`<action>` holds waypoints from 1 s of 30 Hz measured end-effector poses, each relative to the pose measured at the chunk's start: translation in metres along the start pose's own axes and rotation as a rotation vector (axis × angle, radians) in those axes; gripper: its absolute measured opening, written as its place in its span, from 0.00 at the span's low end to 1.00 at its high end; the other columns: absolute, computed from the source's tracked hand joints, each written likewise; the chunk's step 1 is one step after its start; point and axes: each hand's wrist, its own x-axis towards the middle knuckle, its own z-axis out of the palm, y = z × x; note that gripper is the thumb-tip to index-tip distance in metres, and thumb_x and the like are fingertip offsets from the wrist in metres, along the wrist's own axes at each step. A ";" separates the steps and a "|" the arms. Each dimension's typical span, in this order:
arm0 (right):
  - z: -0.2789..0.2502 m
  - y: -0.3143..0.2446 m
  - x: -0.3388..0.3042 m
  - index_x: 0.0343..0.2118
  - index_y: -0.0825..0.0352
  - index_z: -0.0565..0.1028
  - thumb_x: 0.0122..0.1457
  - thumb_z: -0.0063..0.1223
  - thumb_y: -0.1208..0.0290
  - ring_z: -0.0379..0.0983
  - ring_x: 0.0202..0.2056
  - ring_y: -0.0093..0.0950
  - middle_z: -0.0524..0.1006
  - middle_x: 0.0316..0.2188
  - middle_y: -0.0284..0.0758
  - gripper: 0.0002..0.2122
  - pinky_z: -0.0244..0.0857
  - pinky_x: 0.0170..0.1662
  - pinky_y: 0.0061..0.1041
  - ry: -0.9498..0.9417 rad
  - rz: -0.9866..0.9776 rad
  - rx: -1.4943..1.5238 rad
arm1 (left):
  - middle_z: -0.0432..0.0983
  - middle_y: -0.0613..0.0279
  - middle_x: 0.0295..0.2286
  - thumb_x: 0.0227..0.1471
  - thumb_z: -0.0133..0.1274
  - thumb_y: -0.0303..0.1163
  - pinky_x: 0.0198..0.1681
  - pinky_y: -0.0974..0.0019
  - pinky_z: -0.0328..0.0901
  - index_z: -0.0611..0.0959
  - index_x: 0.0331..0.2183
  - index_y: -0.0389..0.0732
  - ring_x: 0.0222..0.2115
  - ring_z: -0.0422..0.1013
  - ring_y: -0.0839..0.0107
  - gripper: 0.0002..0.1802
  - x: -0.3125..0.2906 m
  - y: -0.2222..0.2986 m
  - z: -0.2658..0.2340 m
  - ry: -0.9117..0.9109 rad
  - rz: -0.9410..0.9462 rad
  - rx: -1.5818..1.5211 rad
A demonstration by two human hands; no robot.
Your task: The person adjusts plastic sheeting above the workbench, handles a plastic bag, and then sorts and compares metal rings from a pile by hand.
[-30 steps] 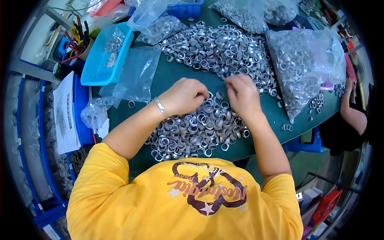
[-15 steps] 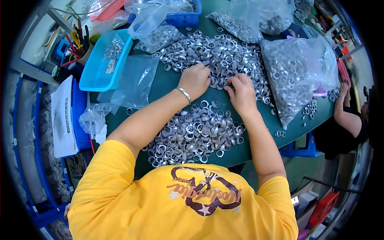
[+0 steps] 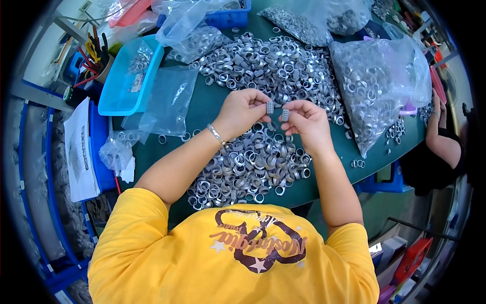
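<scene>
Between the thumb and fingers of my left hand (image 3: 244, 112) is a silver ring (image 3: 270, 107) with a wide studded face. My right hand (image 3: 310, 124) pinches a similar studded ring (image 3: 285, 115), held close beside the first one. Both hands hover over the gap between two heaps of metal rings. The larger heap (image 3: 273, 63) spreads out beyond my hands. A smaller heap (image 3: 243, 169) lies nearer to me, under my wrists.
A clear bag full of rings (image 3: 362, 86) stands at the right. To the left are a turquoise basket (image 3: 109, 99) and a flat plastic bag (image 3: 172, 99). A blue crate (image 3: 228, 19) stands at the back. Another person's arm (image 3: 440, 142) reaches in at far right.
Both hands have come back toward me from the edge of the larger heap. Each now shows a ring between its fingers, and the hands are closer together.
</scene>
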 end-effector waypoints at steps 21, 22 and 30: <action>0.028 0.012 -0.047 0.25 0.68 0.72 0.42 0.47 0.87 0.70 0.30 0.38 0.71 0.27 0.39 0.07 0.66 0.34 0.29 -0.178 -0.684 -0.599 | 0.72 0.60 0.24 0.42 0.53 0.21 0.29 0.70 0.65 0.80 0.27 0.38 0.25 0.71 0.69 0.05 -0.040 0.027 -0.029 -0.624 0.169 0.693; 0.024 0.013 -0.041 0.25 0.68 0.72 0.42 0.47 0.87 0.70 0.30 0.38 0.71 0.27 0.39 0.07 0.66 0.34 0.29 -0.176 -0.688 -0.600 | 0.72 0.60 0.24 0.42 0.53 0.21 0.29 0.70 0.65 0.80 0.27 0.38 0.25 0.71 0.69 0.05 -0.035 0.027 -0.029 -0.624 0.172 0.696; -0.007 0.024 0.029 0.20 0.65 0.73 0.43 0.59 0.67 0.68 0.29 0.36 0.71 0.23 0.36 0.08 0.59 0.31 0.36 0.363 -0.661 -1.361 | 0.75 0.54 0.25 0.43 0.54 0.32 0.34 0.60 0.66 0.81 0.25 0.37 0.29 0.72 0.58 0.08 0.037 -0.009 0.010 0.014 0.384 1.062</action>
